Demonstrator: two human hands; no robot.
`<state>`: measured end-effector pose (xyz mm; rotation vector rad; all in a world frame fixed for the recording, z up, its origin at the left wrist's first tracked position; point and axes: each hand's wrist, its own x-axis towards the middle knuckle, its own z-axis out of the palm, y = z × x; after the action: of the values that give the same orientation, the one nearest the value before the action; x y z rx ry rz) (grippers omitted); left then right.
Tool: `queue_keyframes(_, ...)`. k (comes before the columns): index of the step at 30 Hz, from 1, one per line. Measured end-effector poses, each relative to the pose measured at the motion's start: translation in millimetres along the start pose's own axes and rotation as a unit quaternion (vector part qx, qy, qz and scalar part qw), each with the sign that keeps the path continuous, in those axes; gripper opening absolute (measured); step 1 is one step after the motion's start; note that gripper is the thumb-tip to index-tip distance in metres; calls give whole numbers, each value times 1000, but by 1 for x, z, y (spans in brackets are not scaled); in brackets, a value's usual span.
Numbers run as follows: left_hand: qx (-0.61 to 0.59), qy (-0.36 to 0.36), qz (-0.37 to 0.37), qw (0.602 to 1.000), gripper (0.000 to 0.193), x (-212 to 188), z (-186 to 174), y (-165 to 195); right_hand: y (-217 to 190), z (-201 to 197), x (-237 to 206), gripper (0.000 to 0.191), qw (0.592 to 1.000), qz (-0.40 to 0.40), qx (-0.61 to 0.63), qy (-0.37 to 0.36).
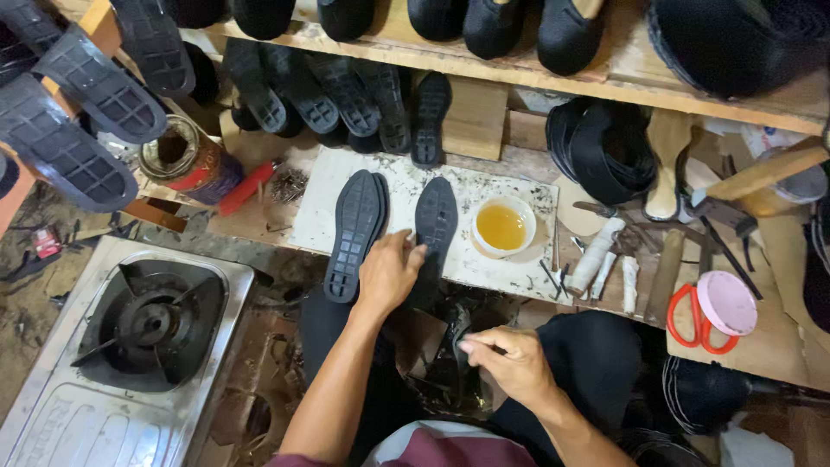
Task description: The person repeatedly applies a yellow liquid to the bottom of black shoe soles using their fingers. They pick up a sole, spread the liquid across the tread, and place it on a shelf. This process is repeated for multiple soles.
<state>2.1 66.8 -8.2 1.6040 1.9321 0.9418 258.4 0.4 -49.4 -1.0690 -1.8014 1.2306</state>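
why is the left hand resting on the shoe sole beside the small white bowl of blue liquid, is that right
Not quite: the liquid in the bowl is amber yellow, not blue, as the head view shows. The left hand does rest on the shoe sole beside that small white bowl.

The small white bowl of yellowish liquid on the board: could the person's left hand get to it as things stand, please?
Probably yes. The left hand rests on a black sole just beside the white bowl, and the bit of white board between them looks bare, so nothing seems to block a short sideways reach.
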Motion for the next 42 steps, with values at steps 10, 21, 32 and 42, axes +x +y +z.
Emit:
queue_keyframes(10, 118, 5, -51, 992, 56, 49, 11, 33, -16, -15, 6, 34, 995, -8, 18, -95)
queue_keyframes(21, -184, -47, -56, 980, 30, 33, -6, 16, -14, -22, 8, 28, 996, 67, -46, -39)
queue_keyframes(32, -466, -57, -147, 870, 19, -43, -13, -18, -49, -80, 77, 30, 948, -141, -276, 67)
queue_keyframes(42, -509, -94, -101, 850, 26, -47, 0, -25, -55, -84, 152, 74, 877, -64, -468, -91)
